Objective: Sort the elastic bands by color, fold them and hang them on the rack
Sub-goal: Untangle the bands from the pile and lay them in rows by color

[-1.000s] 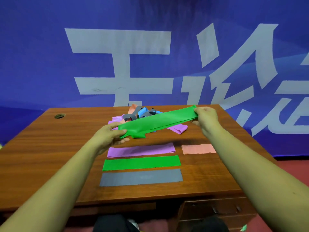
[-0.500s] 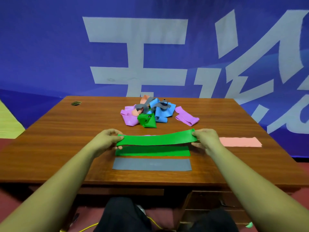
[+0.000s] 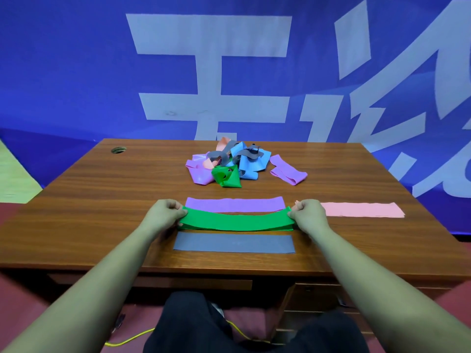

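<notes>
The left hand is pinching one short end of a green band and the right hand is pinching the other. Both have their fingers curled round the material, so the strip is stretching flat and low over the worktop. Its far edge is overlapping the near edge of a flat purple band, and its near edge is sitting just beside the far edge of a grey band (whether the green strip is touching the wood I cannot tell). A pink band is lying flat just right of the right hand. Farther back, a tangled pile of bands is sitting near the middle, with a loose purple band just to its right. Plain wood is running from the left hand out to the worktop's left edge, and between the pile and the flat row.
</notes>
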`<act>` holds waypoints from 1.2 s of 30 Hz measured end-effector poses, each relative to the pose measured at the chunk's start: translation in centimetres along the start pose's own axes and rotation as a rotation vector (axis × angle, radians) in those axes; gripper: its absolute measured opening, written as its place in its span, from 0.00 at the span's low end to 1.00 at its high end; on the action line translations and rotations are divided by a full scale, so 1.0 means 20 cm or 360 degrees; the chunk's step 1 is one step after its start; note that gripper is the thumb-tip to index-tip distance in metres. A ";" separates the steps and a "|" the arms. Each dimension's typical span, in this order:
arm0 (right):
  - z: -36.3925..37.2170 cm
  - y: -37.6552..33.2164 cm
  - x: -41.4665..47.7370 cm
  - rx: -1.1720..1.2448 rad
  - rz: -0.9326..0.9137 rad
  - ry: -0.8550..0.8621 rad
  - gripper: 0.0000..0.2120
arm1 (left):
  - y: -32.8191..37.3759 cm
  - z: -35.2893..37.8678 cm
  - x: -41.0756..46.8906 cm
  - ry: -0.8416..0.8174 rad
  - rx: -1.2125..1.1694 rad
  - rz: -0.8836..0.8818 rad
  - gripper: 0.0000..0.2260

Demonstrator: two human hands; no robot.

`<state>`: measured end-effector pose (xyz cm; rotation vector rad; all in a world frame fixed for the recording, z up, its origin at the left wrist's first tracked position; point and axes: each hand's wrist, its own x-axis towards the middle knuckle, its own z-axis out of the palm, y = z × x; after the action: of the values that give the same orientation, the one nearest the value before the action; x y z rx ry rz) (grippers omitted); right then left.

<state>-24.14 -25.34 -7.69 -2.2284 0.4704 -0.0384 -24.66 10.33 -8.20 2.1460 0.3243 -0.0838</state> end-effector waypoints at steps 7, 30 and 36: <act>0.05 0.03 0.02 -0.0122 -0.0078 0.0047 0.04 | -0.03 0.02 0.03 0.0143 0.0363 0.0051 0.07; 0.16 -0.27 0.17 -0.0458 -0.0658 -0.0058 0.19 | 0.26 0.14 0.25 0.0301 0.0515 0.0466 0.01; 0.36 -0.46 0.29 -0.0534 -0.0791 -0.0214 0.20 | 0.36 0.25 0.47 0.0179 0.0590 0.0545 0.13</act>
<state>-14.45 -16.66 -6.20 -2.6070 -0.1723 -0.0734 -13.31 4.19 -6.98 2.5490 -0.0021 0.1876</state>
